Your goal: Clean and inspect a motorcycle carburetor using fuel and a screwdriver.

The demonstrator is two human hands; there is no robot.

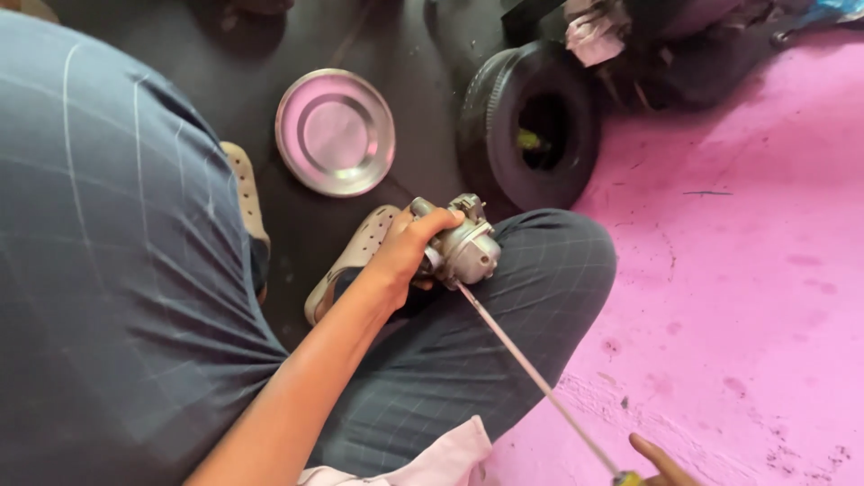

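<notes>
Head view, carburetor (463,247) in left hand (405,256)

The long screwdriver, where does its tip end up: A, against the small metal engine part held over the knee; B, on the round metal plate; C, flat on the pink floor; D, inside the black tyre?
A: the screwdriver shaft runs up from the right hand at the bottom edge to the metal engine part gripped by the left hand over the knee.

pink floor (747,270), silver plate (335,132), checked grey trousers (504,333)
</notes>
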